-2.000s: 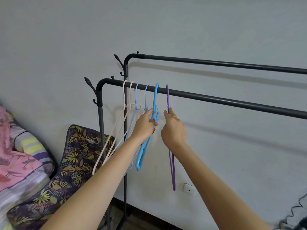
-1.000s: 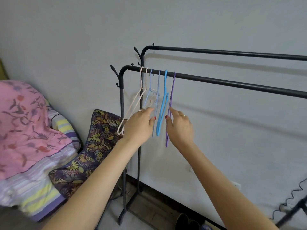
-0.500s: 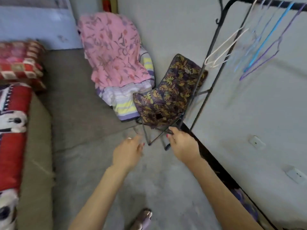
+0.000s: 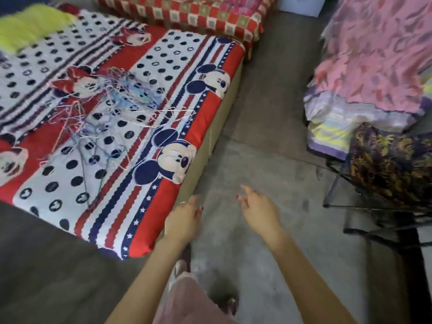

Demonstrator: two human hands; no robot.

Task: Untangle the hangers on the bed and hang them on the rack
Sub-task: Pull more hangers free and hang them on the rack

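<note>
Head view: hangers (image 4: 109, 108) are lying in a blurred tangle on the bed (image 4: 145, 206), toward its far side, well apart from both hands. Left hand (image 4: 184, 220) is hovering just beside the bed's near corner, fingers loosely curled, holding nothing. Right hand (image 4: 259, 211) is hanging over the grey floor (image 4: 245, 141), fingers relaxed and slightly spread, empty. A folding chair (image 4: 385, 174) is standing at right.

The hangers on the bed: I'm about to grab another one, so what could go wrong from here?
The tangled hangers lie in one interlocked, blurred heap on the bedspread; pulling one may drag others off the bed. Both the left hand and right hand are empty and short of the pile. Thin hooks could snag the bedspread.
</note>
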